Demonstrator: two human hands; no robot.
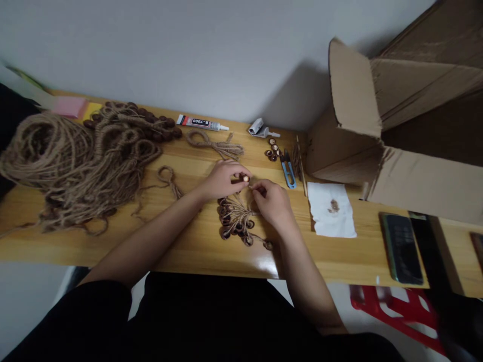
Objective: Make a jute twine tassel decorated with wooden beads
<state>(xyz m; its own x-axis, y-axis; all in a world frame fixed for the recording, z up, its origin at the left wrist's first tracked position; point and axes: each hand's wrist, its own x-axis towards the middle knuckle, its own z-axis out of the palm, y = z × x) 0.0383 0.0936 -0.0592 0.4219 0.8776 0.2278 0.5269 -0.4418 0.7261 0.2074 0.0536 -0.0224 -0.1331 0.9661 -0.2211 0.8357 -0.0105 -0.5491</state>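
Note:
Between the thumb and fingers of my left hand is a small round brown cap, its pale inside turned up. Close beside it, my right hand pinches what looks like a twine end; the fingers largely hide it. Below both hands lies a fanned bundle of twine cords with several brown caps on the ends. More loose caps sit behind my right hand, next to blue thread snips. A looped twine tassel rests behind my left hand.
A large heap of twine covers the left side. Along the wall lie a B-7000 glue tube and a rolled-up tube. To the right are a thin stick, a stained tissue, a phone and an open cardboard box.

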